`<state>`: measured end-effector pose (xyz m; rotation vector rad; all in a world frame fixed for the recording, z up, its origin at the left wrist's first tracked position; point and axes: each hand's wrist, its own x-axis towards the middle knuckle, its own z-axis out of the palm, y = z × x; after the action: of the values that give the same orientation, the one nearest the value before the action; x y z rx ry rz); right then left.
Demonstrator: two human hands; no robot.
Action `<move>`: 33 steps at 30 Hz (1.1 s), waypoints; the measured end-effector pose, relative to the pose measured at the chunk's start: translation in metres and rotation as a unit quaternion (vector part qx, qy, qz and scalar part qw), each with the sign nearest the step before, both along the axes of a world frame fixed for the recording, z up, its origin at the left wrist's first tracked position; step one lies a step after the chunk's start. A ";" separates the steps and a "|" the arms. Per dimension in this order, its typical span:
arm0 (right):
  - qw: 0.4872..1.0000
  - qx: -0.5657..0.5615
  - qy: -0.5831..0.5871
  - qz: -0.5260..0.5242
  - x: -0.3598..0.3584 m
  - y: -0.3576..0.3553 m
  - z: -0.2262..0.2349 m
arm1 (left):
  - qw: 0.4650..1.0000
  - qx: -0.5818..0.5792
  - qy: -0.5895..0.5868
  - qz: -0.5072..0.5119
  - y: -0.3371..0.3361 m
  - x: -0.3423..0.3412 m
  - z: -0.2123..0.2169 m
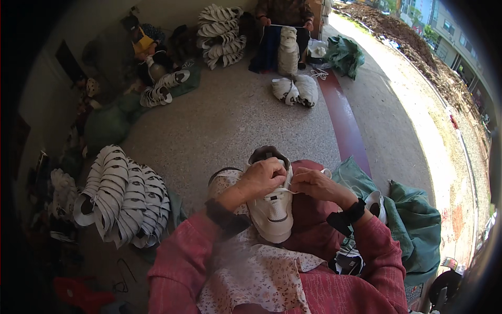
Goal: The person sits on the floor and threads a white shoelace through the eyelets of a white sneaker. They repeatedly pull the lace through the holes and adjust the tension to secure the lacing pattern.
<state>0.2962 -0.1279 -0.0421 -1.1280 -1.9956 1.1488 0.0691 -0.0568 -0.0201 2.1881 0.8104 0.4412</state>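
A cream-white sneaker lies across my lap, its toe toward me and its dark-lined collar pointing away. My left hand is closed over its upper, the fingers curled by the tongue; what they pinch is hidden. Just right of the shoe, my right hand pinches a white shoelace that runs across the lacing area. Beneath the shoe are a flowered apron and my dark red trouser leg.
Nested stacks of white shoe uppers stand at my left. Green sacks and another shoe lie at my right. Two bundles of uppers rest on the floor ahead. Beyond, a seated person holds a white cord by a tall stack.
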 end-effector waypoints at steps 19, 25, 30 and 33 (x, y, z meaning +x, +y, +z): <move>0.994 0.077 -0.072 -0.034 -0.006 0.020 0.029 | 0.999 -0.001 0.020 -0.032 0.007 0.001 -0.007; 0.992 0.106 -0.061 0.044 -0.003 0.043 0.025 | 0.998 0.034 -0.008 -0.050 0.006 0.001 -0.010; 0.988 0.126 -0.053 0.065 -0.003 0.045 0.029 | 0.967 0.251 -0.034 -0.016 -0.001 -0.009 -0.004; 0.989 0.114 -0.071 0.061 0.002 0.041 0.031 | 0.909 0.409 0.043 0.063 0.024 -0.052 0.031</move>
<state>0.2978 -0.0865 -0.0115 -1.0054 -2.2685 0.8894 0.0171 -0.0326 0.0113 2.9465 0.9213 0.8774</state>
